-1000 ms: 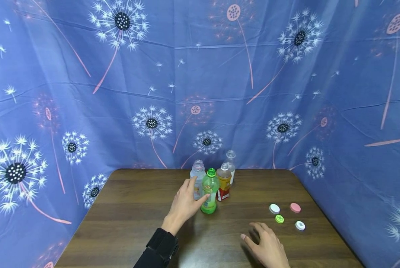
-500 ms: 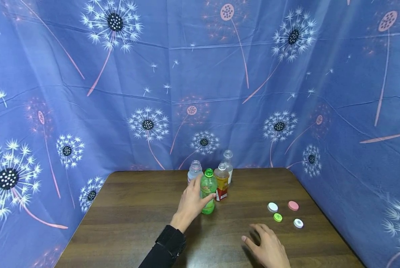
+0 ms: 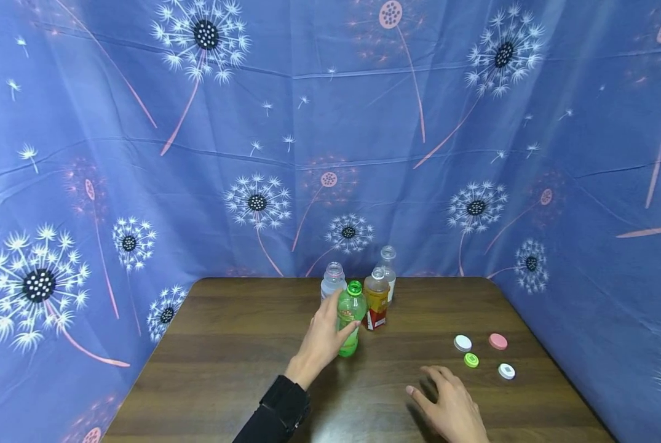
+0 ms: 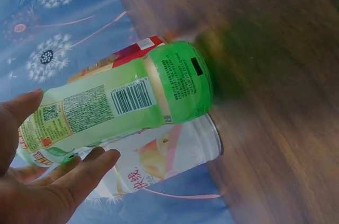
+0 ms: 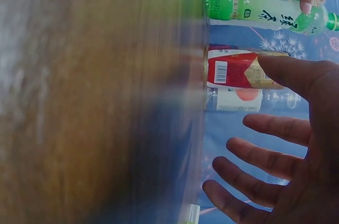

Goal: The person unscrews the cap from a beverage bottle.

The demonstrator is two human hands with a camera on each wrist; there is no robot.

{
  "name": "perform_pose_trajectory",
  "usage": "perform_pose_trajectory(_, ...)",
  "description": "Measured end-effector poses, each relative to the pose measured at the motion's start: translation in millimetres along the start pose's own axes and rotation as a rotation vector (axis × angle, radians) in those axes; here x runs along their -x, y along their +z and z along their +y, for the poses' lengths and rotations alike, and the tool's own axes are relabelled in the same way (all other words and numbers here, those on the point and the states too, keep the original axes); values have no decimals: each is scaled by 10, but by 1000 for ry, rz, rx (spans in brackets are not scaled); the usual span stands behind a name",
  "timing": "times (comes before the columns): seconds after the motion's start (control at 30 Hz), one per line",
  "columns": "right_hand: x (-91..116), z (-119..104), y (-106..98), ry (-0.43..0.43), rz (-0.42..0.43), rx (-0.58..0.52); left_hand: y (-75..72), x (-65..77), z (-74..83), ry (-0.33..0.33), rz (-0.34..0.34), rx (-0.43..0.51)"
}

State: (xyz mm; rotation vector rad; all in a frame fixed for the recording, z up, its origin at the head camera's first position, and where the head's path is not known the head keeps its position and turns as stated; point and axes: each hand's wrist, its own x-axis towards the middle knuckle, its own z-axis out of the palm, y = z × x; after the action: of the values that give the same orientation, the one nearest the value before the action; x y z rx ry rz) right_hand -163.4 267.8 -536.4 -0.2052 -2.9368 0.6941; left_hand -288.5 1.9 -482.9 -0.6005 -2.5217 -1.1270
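Observation:
Upright on the table stands a green plastic bottle (image 3: 348,329) with no cap. My left hand (image 3: 320,337) grips it round its upper part, the thumb on the near side. The left wrist view shows the bottle (image 4: 127,99) with the thumb and fingers on either side of its shoulder. My right hand (image 3: 451,406) is low over the table's front right, fingers spread and slightly bent, holding nothing. Several caps lie just beyond it: a white cap (image 3: 463,343), a pink cap (image 3: 498,341), a green cap (image 3: 471,360) and a smaller white cap (image 3: 506,371).
Behind the green bottle are a pale clear bottle (image 3: 333,280), a bottle with a red and yellow label (image 3: 377,301) and a clear bottle (image 3: 388,264), all uncapped. A blue dandelion-print cloth (image 3: 330,123) hangs round the back and sides of the wooden table (image 3: 225,344).
My left hand has moved right, from beside the green bottle to a grip round it. The right hand has stayed about where it was. The head view has shifted a little.

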Motion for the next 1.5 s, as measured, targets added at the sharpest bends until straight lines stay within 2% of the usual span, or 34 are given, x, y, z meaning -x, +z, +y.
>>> perform_pose_trajectory(0.4,-6,10,-61,-55,76,-5,-156,229,165,19,-39,51)
perform_pose_trajectory(0.7,-28,28,-114,-10,53,-16,-251,482,265,59,-108,15)
perform_pose_trajectory(1.03,-45,27,-75,-21,45,-17,-333,795,306,74,-121,22)
perform_pose_trajectory(1.5,-71,4,-87,-42,63,-12,-518,1057,270,53,-130,15)
